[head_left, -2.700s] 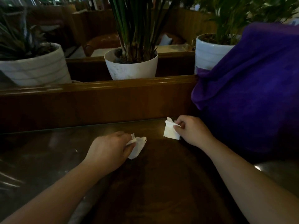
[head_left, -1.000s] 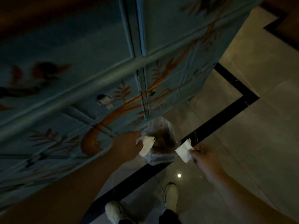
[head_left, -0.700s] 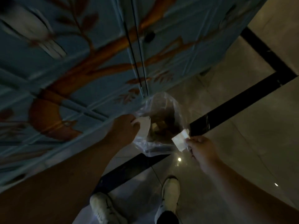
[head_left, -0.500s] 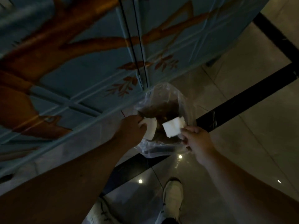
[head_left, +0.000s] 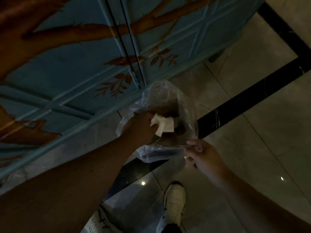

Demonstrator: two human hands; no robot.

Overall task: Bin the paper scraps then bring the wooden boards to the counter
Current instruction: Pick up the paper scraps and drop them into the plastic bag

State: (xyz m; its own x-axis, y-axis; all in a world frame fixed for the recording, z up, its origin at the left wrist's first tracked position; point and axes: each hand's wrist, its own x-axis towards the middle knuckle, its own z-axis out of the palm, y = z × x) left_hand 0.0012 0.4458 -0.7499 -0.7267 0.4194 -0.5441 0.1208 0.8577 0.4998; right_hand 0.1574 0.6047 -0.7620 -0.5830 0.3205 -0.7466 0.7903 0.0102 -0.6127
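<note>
A small bin lined with a clear plastic bag [head_left: 188,105] stands on the floor against a painted cabinet. My left hand [head_left: 139,128] is over its mouth, closed on a crumpled white paper scrap [head_left: 155,122]. A second, flatter white scrap [head_left: 169,126] lies loose just inside the bag, beside the first. My right hand [head_left: 203,155] is at the bag's near rim with its fingers loosely apart and no paper in them. No wooden boards are in view.
A blue cabinet [head_left: 84,68] painted with orange branches fills the upper left, right behind the bin. The floor is glossy pale tile [head_left: 252,132] with a black inlay strip [head_left: 252,91]. My white shoes [head_left: 175,204] stand just below the bin.
I went from the table to the bin with both scraps. My right hand let its scrap go into the bag and drew back to the rim. My left hand moved further over the opening.
</note>
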